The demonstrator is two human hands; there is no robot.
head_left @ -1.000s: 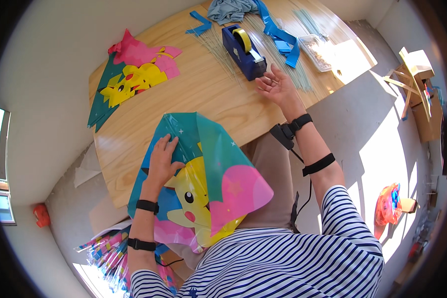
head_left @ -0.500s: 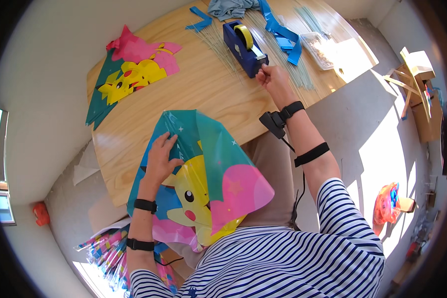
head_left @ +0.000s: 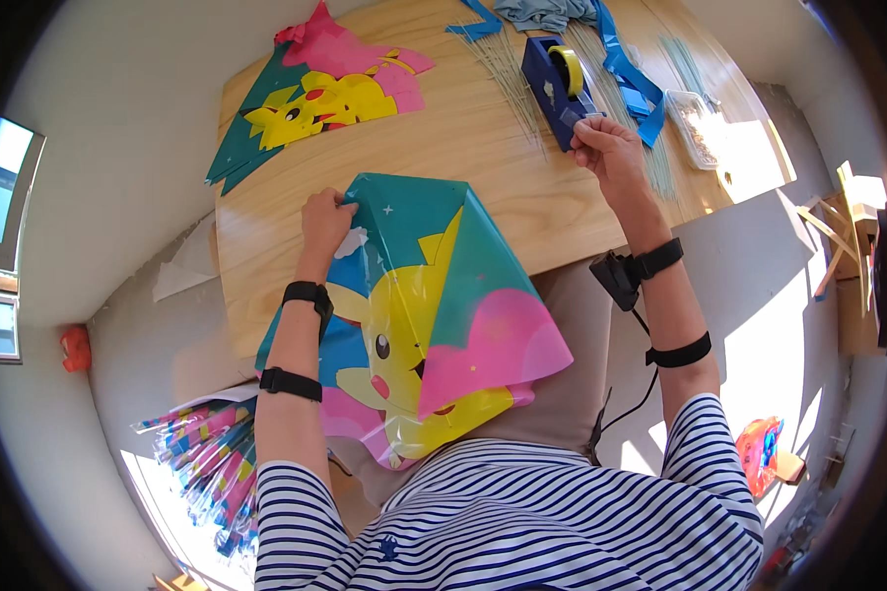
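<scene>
A printed plastic kite sheet [head_left: 508, 256], teal, pink and blue with a yellow cartoon figure, lies partly over my lap and the table edge. My left hand [head_left: 325, 225] is closed on its upper left corner, thumb on top and fingers curled. At the cutting end of a dark blue tape dispenser [head_left: 542, 84], my right hand [head_left: 611, 156] pinches the end of a strip of clear tape [head_left: 579, 119]. A yellow-cored tape roll [head_left: 567, 71] sits in the dispenser.
More folded kite sheets [head_left: 340, 103] lie at the table's far left. Thin sticks [head_left: 503, 74], blue ribbon [head_left: 621, 61] and a clear plastic box [head_left: 693, 130] of small pieces are around the dispenser. Rolled kites [head_left: 202, 458] are bundled on the left, below the table.
My left hand has moved from lying spread on the sheet to gripping its upper corner, and the sheet is flatter. My right hand has stayed at the dispenser's cutting end. The view has shifted.
</scene>
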